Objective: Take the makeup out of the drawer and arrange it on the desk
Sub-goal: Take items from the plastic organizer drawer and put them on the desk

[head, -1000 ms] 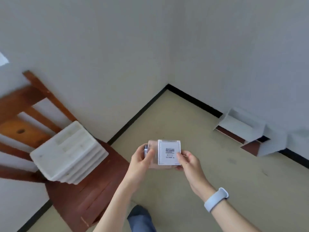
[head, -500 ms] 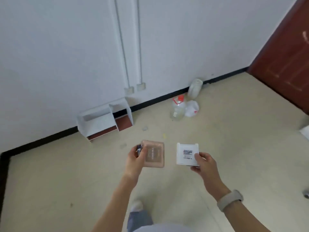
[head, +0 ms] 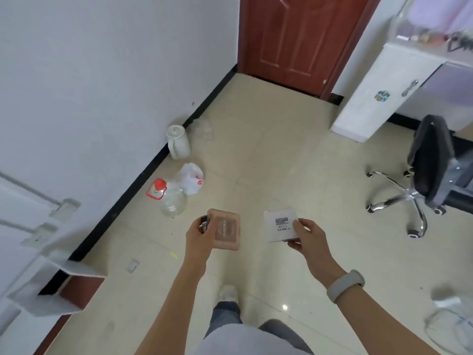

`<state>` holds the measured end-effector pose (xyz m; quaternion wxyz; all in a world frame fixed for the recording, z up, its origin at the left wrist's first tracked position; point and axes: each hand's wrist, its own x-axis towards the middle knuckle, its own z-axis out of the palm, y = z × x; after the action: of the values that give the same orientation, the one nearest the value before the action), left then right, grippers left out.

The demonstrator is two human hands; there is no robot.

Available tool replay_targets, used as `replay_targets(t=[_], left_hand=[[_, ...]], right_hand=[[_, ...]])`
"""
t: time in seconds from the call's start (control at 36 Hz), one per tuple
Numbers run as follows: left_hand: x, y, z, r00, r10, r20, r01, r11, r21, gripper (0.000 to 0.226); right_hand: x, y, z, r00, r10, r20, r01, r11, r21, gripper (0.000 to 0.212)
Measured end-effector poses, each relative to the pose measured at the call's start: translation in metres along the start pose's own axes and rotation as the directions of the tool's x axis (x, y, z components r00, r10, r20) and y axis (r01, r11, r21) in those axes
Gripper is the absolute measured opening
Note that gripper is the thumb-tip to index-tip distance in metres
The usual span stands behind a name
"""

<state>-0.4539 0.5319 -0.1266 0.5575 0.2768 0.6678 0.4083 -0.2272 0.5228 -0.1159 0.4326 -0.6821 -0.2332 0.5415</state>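
My left hand grips a pink square makeup compact, with a small dark item tucked behind it against my fingers. My right hand holds a white square makeup box with black print on its face. Both are at chest height over the tiled floor, about a hand's width apart. The white desk stands at the upper right, with blurred small things on its top.
A brown door is straight ahead. A black swivel chair stands right of my path. A clear jug with a red cap, a plastic bag and a white kettle sit along the left wall. A white shelf unit lies lower left.
The view has swung right from the wooden chair corner to the door and desk. My hands have separated, the pink compact going left and the white box right.
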Motion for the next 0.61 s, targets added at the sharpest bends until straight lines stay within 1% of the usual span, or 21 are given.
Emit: replay_targets(t=[0.08, 0.17, 0.31, 0.44, 0.53, 0.61], left_hand=[[0.041, 0.034, 0.042, 0.998, -0.014, 0.065, 0.012, 1.0, 0.029, 0.015], [0.079, 0.063, 0.094, 0.987, -0.011, 0.158, -0.001, 0.997, 0.073, 0.006], [0.14, 0.098, 0.194, 0.956, -0.025, 0.292, -0.029, 0.984, 0.178, 0.009], [0.199, 0.134, 0.302, 0.939, -0.007, 0.345, -0.072, 0.974, 0.215, 0.014], [0.228, 0.162, 0.365, 0.938, 0.003, 0.346, -0.081, 0.974, 0.212, 0.014], [0.256, 0.198, 0.423, 0.937, 0.021, 0.35, -0.103, 0.971, 0.216, 0.017]], right_hand=[[0.033, -0.031, -0.011, 0.999, 0.004, -0.053, -0.001, 0.999, 0.053, 0.011], [0.067, -0.053, -0.032, 0.99, 0.026, -0.137, -0.009, 0.993, 0.121, 0.01], [0.131, -0.078, -0.083, 0.953, 0.073, -0.294, -0.011, 0.978, 0.208, 0.012], [0.214, -0.115, -0.137, 0.927, 0.083, -0.367, 0.02, 0.963, 0.269, 0.015], [0.271, -0.149, -0.169, 0.92, 0.101, -0.379, 0.025, 0.949, 0.313, 0.016], [0.328, -0.191, -0.194, 0.922, 0.087, -0.377, 0.043, 0.945, 0.323, 0.016]])
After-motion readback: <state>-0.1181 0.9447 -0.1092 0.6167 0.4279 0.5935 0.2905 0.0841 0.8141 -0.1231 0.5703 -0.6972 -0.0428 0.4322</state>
